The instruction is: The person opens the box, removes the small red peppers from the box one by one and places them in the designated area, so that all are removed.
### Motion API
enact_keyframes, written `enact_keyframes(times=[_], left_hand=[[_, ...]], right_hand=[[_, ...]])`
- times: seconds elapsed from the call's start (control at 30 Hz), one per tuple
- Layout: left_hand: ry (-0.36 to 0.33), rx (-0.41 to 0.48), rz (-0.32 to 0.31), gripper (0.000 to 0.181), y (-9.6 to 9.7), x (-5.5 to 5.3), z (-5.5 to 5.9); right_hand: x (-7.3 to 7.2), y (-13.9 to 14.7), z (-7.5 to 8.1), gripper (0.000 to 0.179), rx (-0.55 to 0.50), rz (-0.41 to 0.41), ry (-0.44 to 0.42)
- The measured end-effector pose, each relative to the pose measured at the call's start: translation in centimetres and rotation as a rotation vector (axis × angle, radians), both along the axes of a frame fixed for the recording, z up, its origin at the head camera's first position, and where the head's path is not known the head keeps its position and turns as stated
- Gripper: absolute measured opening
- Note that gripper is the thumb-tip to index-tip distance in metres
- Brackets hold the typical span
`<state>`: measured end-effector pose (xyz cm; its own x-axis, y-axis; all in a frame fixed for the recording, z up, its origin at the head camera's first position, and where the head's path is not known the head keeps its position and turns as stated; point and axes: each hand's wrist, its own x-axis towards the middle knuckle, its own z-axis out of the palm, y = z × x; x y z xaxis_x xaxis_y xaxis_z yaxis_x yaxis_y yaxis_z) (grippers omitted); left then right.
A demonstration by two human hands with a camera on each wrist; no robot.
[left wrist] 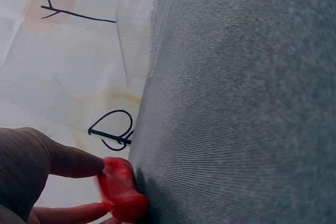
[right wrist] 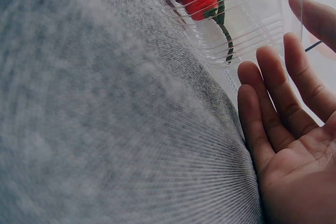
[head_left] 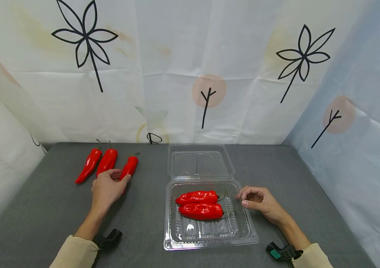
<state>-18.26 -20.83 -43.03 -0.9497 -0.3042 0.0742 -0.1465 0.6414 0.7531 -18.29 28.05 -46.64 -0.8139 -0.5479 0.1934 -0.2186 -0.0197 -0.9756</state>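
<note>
With its thumb and fingers, my left hand (head_left: 107,189) pinches a red pepper (head_left: 129,166) lying on the grey table. The left wrist view shows the pepper's shiny lower end (left wrist: 122,190) between the fingertips. Farther left lie two more red peppers, one (head_left: 108,160) partly behind the hand and one (head_left: 89,165) at the outer side. Two red peppers (head_left: 200,211) sit side by side in a clear plastic clamshell box (head_left: 168,227), stems to the right. At the box's right rim is my right hand (head_left: 265,204), its fingers (right wrist: 275,72) loosely extended beside the clear wall.
The box's clear lid (head_left: 200,163) lies folded back toward the rear of the grey table (head_left: 143,223). White cloth (head_left: 176,56) with printed plants hangs along the back and sides. Both wrists wear dark bands (head_left: 108,240).
</note>
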Motion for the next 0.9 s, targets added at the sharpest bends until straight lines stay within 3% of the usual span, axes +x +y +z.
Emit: enact_keyframes(times=[0.23,0.43,0.57,0.9], left_hand=[[-0.041,-0.044,-0.084,0.049,-0.3,0.1,0.5],[-0.05,-0.071,-0.116,0.048,-0.2,0.2,0.7],[-0.027,-0.075,-0.094,0.045,-0.2,0.1,0.5],[0.097,-0.107,0.032,0.035,-0.4,-0.5,-0.3]], right_hand=[[0.0,0.0,0.1,0.006,0.0,0.001,0.0],[0.1,-0.1,0.2,0.005,0.0,0.003,-0.003],[0.0,-0.1,0.2,0.005,0.0,0.008,0.005],[0.0,0.0,0.2,0.006,0.006,-0.007,0.003]])
